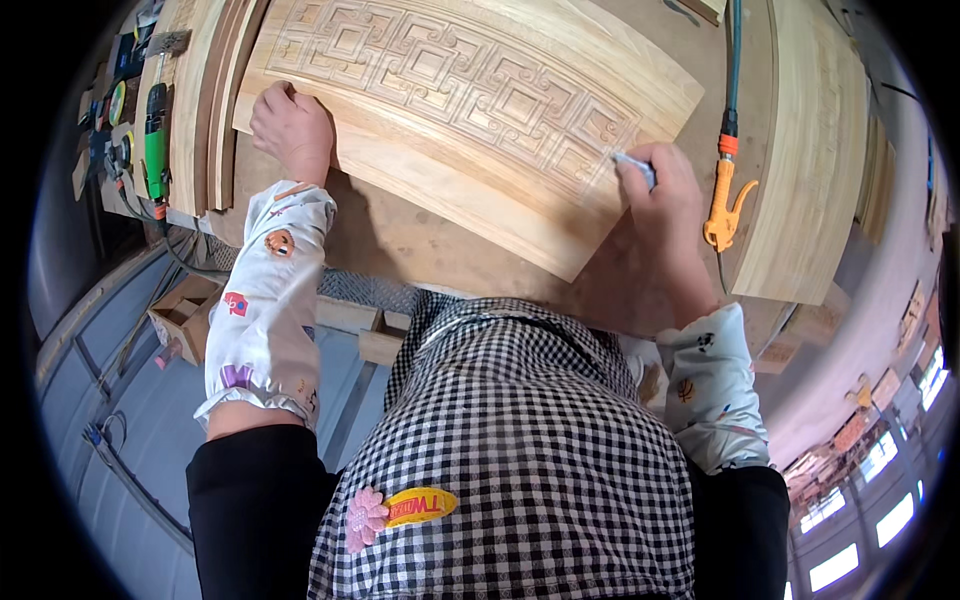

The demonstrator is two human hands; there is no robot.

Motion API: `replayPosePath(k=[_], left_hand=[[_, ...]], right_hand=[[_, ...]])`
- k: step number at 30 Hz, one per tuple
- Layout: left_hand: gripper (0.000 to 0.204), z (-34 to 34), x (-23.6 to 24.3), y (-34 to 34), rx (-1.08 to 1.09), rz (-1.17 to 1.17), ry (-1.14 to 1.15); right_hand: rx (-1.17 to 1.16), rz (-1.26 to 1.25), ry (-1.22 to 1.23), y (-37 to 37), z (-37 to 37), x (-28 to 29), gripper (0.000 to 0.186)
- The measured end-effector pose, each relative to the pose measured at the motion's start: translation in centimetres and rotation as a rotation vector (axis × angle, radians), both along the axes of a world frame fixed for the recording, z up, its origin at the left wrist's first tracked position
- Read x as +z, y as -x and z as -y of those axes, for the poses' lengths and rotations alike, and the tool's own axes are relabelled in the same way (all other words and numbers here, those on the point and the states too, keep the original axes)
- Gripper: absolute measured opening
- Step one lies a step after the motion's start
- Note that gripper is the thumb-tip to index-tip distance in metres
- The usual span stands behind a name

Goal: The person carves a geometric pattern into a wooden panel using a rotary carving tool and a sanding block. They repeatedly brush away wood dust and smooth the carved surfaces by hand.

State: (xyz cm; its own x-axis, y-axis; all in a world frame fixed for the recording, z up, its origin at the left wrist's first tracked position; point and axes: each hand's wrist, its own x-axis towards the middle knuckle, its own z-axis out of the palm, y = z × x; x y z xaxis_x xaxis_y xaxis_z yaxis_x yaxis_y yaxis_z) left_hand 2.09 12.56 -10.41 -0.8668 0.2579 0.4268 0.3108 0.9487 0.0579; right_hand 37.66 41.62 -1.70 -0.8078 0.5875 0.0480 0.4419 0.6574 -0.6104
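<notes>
A pale wooden panel [400, 135] with a carved pattern of square scrolls lies tilted across the workbench. My left hand [292, 132] is closed at its near-left edge, fingers curled over the wood. Pinched in my right hand [668, 200] is a small blue-grey piece [636, 168], which looks like folded sandpaper. It touches the right end of the carving. The fingertips of my right hand are partly hidden behind the thumb and the back of the hand.
An orange air blow gun [722, 205] on a blue hose lies right of the panel, beside a plain board [805, 160]. At left are stacked boards [205, 110] and a green power tool [156, 140]. A cardboard box [185, 318] sits below the bench.
</notes>
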Motion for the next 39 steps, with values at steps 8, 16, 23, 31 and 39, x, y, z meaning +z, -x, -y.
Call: replayPosePath(k=[8, 16, 23, 31, 39], left_hand=[[0.034, 0.2, 0.1, 0.4, 0.031, 0.074, 0.012], [0.035, 0.0, 0.6, 0.1, 0.042, 0.085, 0.026], [0.033, -0.1, 0.5, 0.2, 0.025, 0.063, 0.033], [0.027, 0.2, 0.1, 0.3, 0.003, 0.042, -0.001], [0.026, 0.4, -0.1, 0.4, -0.002, 0.028, 0.01]], right_hand=[[0.083, 0.023, 0.001, 0.4, 4.3, -1.5, 0.012], [0.098, -0.063, -0.093, 2.4, 5.1, -2.4, 0.014], [0.127, -0.118, -0.148, 3.4, 5.1, -2.6, 0.014], [0.023, -0.058, -0.147, 2.5, 1.7, -2.1, 0.007], [0.041, -0.035, -0.143, 2.8, 1.7, -2.3, 0.009]])
